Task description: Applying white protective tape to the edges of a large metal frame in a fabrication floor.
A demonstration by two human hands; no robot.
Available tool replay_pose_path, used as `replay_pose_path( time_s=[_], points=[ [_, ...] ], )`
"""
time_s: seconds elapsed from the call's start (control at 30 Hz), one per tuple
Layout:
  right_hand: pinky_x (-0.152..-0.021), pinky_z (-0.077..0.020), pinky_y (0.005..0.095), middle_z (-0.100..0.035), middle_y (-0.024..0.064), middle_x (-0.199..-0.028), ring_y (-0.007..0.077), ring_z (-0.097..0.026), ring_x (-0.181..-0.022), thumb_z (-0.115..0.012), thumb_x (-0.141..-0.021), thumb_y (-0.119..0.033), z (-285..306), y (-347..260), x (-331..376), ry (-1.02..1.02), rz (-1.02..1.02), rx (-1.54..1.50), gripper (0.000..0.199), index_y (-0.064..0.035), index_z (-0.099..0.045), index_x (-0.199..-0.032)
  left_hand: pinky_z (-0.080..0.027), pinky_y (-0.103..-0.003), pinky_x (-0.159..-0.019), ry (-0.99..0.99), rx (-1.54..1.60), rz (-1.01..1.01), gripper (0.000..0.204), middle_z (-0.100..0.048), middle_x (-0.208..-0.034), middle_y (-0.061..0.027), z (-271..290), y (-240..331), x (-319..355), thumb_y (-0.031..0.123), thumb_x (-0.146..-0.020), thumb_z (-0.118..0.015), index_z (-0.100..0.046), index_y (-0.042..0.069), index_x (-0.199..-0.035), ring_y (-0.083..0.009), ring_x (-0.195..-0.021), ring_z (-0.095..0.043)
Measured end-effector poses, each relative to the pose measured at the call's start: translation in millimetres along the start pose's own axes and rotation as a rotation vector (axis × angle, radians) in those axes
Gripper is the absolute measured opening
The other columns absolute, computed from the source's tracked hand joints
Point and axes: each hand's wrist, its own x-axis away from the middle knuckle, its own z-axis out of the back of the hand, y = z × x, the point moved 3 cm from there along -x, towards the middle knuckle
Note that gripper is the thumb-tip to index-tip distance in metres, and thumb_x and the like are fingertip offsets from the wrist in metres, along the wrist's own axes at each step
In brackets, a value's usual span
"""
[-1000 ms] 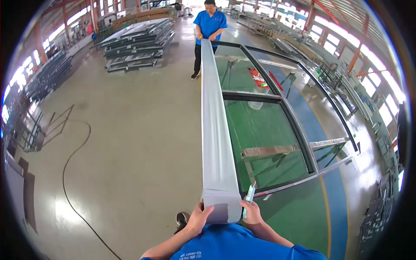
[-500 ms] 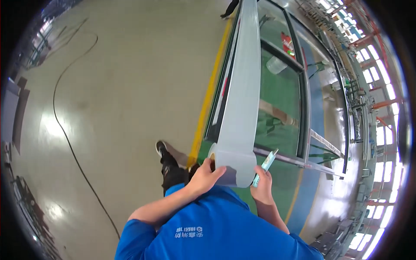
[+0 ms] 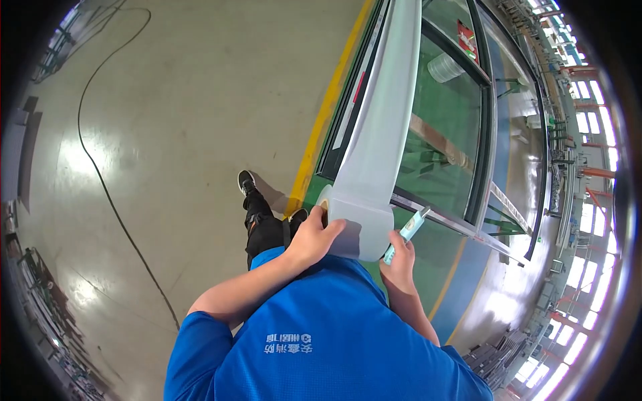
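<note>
I hold a big roll of pale film (image 3: 361,230) in front of my chest. My left hand (image 3: 313,235) is on the left end of the roll, and its fingers (image 3: 334,227) are bent over the top of it, gripping it. My right hand (image 3: 399,257) is at the right end of the roll. Its fingers are closed around a small light blue knife (image 3: 406,232) that sticks up past the roll.

A long strip of the film (image 3: 391,100) runs up and away from the roll. It lies along the left edge of a big window frame (image 3: 486,134) with dark bars and glass, which lies flat above the green floor (image 3: 438,257). A yellow line (image 3: 328,110) on the floor runs just beside the frame's left edge.

To the left is a grey floor (image 3: 200,100) with a thin black cable (image 3: 100,174) curling over it. My black shoe (image 3: 247,182) stands on the grey floor near the yellow line.
</note>
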Motion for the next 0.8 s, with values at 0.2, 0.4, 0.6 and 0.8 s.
replay_pose_path(
  time_s=[0.2,0.4,0.6,0.8],
  points=[
    [-0.069,-0.0482,0.0285,-0.058,0.0087,-0.098,0.0166,-0.061,-0.086,-0.062,-0.084,0.006,-14.8,-5.4,-8.1,-0.013,0.022,-0.025,0.027,-0.0023,-0.058,-0.109,-0.047,-0.033,-0.085,0.045,0.115,0.015,0.054,-0.062,-0.103,-0.0180,3.9,-22.9,-18.4,0.036,-0.089,-0.058,-0.050,-0.007,-0.119,-0.0237,-0.095,-0.060],
    [-0.063,-0.0447,0.0250,-0.057,0.0028,-0.088,0.0121,-0.058,-0.075,-0.061,-0.091,-0.008,-26.8,-3.6,-14.2,0.004,-0.181,-0.276,0.015,-0.0016,-0.057,-0.104,-0.049,-0.035,-0.082,0.047,0.146,0.036,0.058,-0.064,-0.101,-0.0216,6.1,-38.4,-34.8,0.038,-0.086,-0.057,-0.049,-0.008,-0.120,-0.0272,-0.090,-0.063],
    [-0.055,-0.0384,0.0229,-0.052,-0.0021,-0.077,0.0079,-0.052,-0.064,-0.062,-0.092,-0.020,-35.7,-10.5,-16.9,0.092,-0.680,-0.874,0.017,-0.0054,-0.057,-0.100,-0.049,-0.035,-0.082,0.047,0.154,0.036,0.058,-0.064,-0.101,-0.0216,6.2,-47.9,-41.2,0.037,-0.085,-0.057,-0.049,-0.009,-0.120,-0.0272,-0.091,-0.063],
    [-0.058,-0.0385,0.0241,-0.053,-0.0032,-0.077,0.0071,-0.051,-0.066,-0.063,-0.092,-0.019,-41.3,-5.4,-15.7,0.117,-0.637,-0.857,0.015,-0.0055,-0.058,-0.094,-0.048,-0.035,-0.084,0.047,0.178,0.048,0.059,-0.064,-0.102,-0.0219,4.5,-51.2,-45.8,0.038,-0.086,-0.058,-0.051,-0.010,-0.120,-0.0277,-0.092,-0.063]
  ],
)
